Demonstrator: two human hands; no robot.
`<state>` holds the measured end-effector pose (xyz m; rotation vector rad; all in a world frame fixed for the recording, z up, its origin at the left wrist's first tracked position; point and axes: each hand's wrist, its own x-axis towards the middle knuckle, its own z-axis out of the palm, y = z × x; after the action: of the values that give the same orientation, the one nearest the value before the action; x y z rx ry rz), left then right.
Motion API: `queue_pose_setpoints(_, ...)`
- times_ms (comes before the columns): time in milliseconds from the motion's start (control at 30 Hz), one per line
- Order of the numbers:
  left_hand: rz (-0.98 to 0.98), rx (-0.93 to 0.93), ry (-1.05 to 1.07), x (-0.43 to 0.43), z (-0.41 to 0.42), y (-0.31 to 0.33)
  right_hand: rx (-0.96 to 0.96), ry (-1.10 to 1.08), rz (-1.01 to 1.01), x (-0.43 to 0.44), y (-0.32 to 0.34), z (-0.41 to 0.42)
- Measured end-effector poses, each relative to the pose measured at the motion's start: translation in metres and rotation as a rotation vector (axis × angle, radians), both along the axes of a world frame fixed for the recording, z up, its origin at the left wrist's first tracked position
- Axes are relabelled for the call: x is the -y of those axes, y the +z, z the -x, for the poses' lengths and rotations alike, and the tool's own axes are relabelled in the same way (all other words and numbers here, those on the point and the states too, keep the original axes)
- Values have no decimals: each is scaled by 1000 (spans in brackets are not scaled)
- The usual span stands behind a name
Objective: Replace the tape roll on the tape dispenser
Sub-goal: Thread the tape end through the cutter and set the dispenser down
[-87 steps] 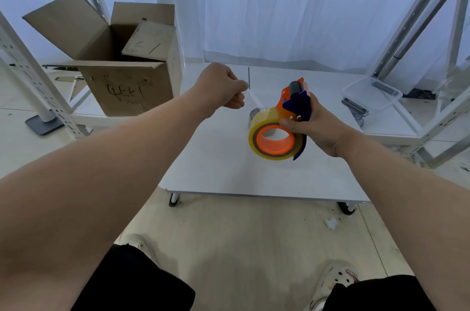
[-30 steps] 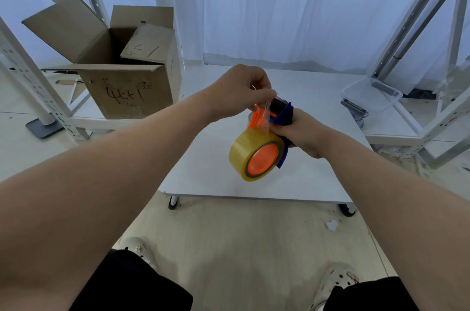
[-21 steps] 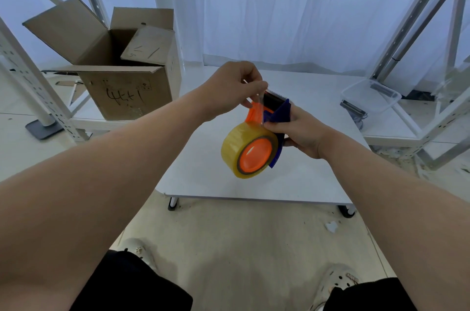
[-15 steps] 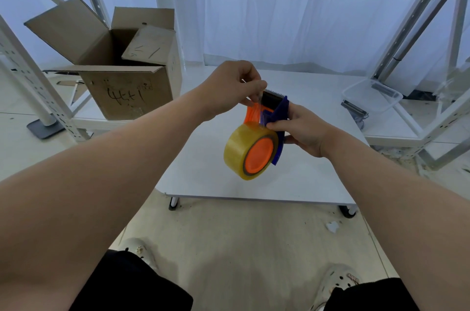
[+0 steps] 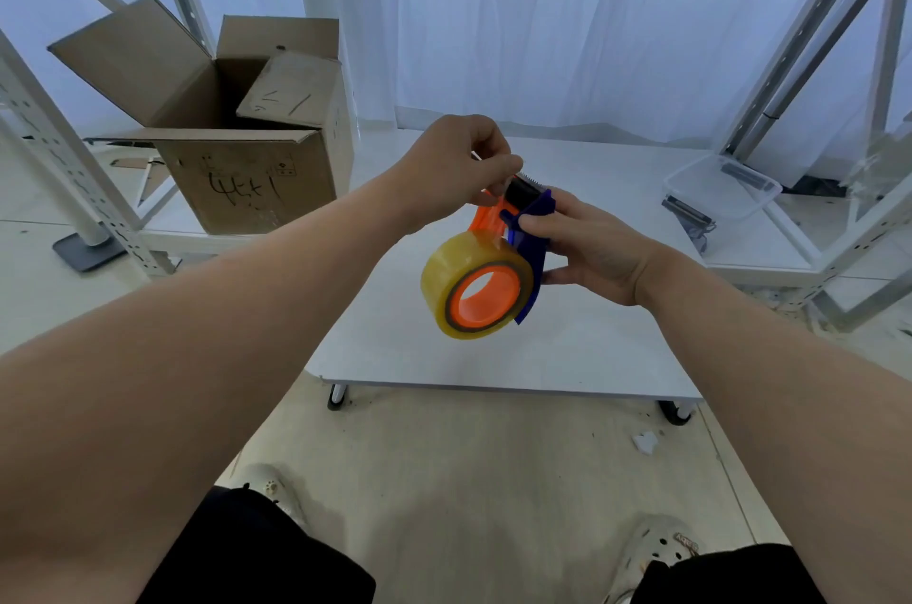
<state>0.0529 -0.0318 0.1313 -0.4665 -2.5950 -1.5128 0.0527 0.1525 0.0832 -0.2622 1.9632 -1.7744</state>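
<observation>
Both hands meet mid-frame above the white tabletop (image 5: 567, 346): the right hand (image 5: 587, 248) grips the blue-and-orange plastic tape dispenser (image 5: 530, 214), with the yellowish transparent tape roll (image 5: 456, 265) seated on it. The left hand (image 5: 459, 164), earlier drawn away, now pinches the tape at the black roller (image 5: 522, 192); threading looks nearly done.

yellowish tape roll (image 5: 456, 265), orange-and-blue tape dispenser (image 5: 525, 228), brown cardboard box (image 5: 247, 159)

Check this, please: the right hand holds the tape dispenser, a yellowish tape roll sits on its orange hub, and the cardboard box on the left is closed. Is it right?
The cardboard box is not closed but open, its flaps raised; the head view shows it. The right hand does hold the tape dispenser, the tape roll on its orange hub.
</observation>
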Motion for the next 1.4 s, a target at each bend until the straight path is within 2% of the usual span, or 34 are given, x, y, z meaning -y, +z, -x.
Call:
queue_pose_setpoints(200, 200, -81, 60, 4, 5, 5, -128, -27, -113, 2, 1, -2)
queue_pose_setpoints(400, 242, 20, 119, 2, 7, 1, -206, -50, -226, 9, -2, -3)
queue_pose_setpoints(633, 163, 128, 198, 0, 12, -6, -287, -119, -250, 17, -7, -2)
queue_pose_setpoints(800, 182, 156, 229, -1, 9, -9, -355, -116, -340, 22, -14, -2)
queue_pose_setpoints(1033, 483, 148, 202, 4, 2, -20, -449, -78, -587, 21, -36, 5)
queue_pose_setpoints(1133, 450, 173, 201, 6, 3, -25, -464, -36, -600, 24, -40, 7)
queue_pose_setpoints(1400, 206, 274, 172, 1, 2, -23, -410, -31, -484, 19, -36, 9)
